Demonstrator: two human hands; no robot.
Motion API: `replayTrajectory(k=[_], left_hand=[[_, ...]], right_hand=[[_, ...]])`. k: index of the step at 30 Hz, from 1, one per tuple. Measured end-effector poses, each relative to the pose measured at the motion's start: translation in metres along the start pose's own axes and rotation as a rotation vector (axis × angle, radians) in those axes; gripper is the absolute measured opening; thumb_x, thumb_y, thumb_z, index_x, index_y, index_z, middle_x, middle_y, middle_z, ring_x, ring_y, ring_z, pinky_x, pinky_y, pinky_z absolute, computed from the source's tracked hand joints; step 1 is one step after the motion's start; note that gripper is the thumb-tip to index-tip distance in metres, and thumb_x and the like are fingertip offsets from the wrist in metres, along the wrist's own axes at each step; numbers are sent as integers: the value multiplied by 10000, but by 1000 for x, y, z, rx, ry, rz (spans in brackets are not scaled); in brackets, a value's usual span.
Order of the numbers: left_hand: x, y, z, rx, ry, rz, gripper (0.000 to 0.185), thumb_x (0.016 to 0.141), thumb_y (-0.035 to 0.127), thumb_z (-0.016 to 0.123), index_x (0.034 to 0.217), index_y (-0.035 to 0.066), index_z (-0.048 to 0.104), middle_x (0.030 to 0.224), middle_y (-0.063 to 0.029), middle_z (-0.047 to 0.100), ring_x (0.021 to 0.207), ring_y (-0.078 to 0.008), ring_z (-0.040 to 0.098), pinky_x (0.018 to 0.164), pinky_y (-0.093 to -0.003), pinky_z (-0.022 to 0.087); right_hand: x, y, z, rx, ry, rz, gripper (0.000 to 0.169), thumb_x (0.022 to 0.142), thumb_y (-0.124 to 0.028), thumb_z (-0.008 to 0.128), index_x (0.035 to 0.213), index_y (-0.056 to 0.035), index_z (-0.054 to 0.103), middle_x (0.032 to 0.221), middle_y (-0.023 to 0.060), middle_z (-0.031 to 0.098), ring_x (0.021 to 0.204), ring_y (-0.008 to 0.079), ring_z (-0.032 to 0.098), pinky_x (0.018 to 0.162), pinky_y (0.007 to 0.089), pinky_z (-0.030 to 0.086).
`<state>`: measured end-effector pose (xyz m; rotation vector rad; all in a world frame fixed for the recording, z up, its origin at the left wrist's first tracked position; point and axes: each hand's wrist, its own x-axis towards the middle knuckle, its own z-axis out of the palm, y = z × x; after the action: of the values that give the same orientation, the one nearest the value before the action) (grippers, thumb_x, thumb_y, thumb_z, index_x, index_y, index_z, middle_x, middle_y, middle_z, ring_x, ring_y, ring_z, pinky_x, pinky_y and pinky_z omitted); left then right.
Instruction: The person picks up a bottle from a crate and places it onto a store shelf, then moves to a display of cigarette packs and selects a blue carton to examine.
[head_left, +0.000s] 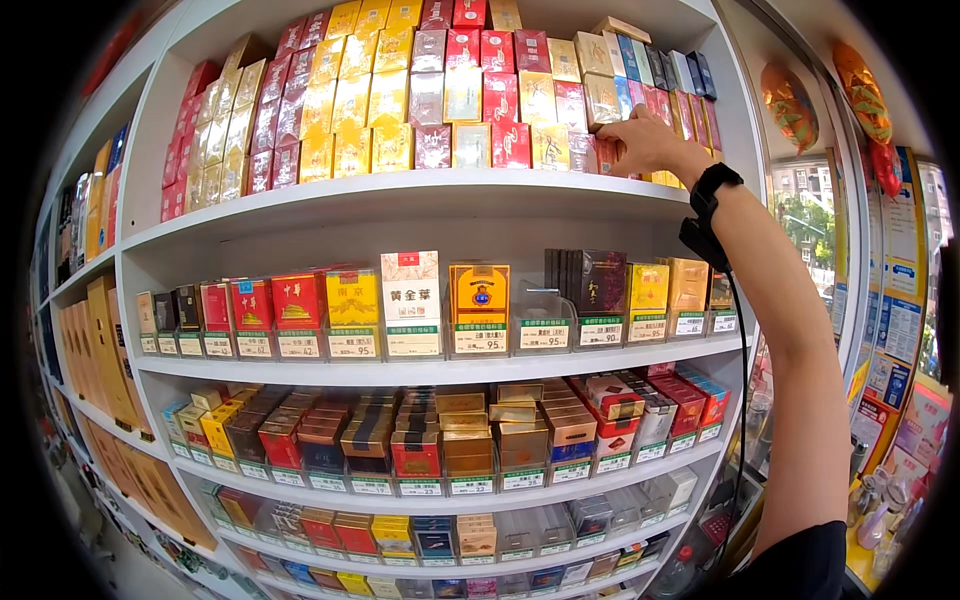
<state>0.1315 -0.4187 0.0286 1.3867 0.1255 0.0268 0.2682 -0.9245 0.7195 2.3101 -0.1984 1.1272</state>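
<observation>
My right hand (649, 142) reaches up to the top shelf, a black strap (712, 187) around its wrist. Its fingertips are at the end of a red carton (606, 155) low in the stacks; whether they grip it is hidden by the fingers. Just above the fingers stands a pale gold carton (602, 97). Slim cartons in red and yellow (686, 112) lie stacked behind and right of the hand. To its left, a silvery-red carton (582, 152) sits beside a gold-and-white one (550, 146). My left hand is out of view.
Below, a white shelf (450, 369) bears cigarette packs in clear holders with price tags, including a yellow pack (480, 294). Lower shelves hold more packs (416, 450). A black cable (741, 420) hangs from the wrist. Foil balloons (862, 90) hang at the right by a window.
</observation>
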Motion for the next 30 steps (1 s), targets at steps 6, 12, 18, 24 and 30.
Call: replayTrajectory(k=[6, 12, 18, 24, 30], left_hand=[[25, 12, 6, 59, -50, -34, 382, 881, 196, 656, 1227, 110, 520, 976, -154, 652, 779, -162, 603, 671, -311, 504], [42, 32, 19, 109, -29, -128, 398, 871, 224, 665, 1224, 105, 523, 997, -153, 655, 746, -147, 591, 663, -314, 504], [58, 0, 16, 2, -199, -103, 470, 857, 228, 686, 1255, 76, 488, 987, -154, 658, 772, -161, 600, 693, -323, 509], [74, -34, 13, 74, -275, -64, 464, 878, 193, 646, 1274, 51, 449, 951, -160, 661, 820, -186, 621, 723, -331, 518], [60, -3, 26, 19, -189, -89, 396, 904, 137, 576, 1257, 16, 443, 888, -127, 649, 778, -169, 616, 710, -315, 514]], right_hand=[[10, -5, -3, -84, -100, 1, 640, 687, -402, 638, 1286, -195, 554, 1129, 119, 640, 1137, 351, 407, 966, 439, 371], [23, -2, 0, -154, -150, 16, 422, 702, -329, 597, 1094, -176, 624, 1060, 90, 655, 1093, 343, 443, 919, 452, 348], [20, -2, -27, 64, -266, -70, 466, 730, -336, 588, 1140, -116, 608, 1097, 107, 656, 1036, 283, 555, 912, 413, 412], [26, 6, -11, 199, -179, -17, 296, 794, -55, 523, 1078, -25, 602, 1109, 136, 635, 1025, 289, 589, 855, 340, 467], [25, -22, -37, 305, -404, 192, 370, 780, 30, 440, 1131, -36, 538, 1058, 151, 615, 978, 295, 616, 801, 362, 497]])
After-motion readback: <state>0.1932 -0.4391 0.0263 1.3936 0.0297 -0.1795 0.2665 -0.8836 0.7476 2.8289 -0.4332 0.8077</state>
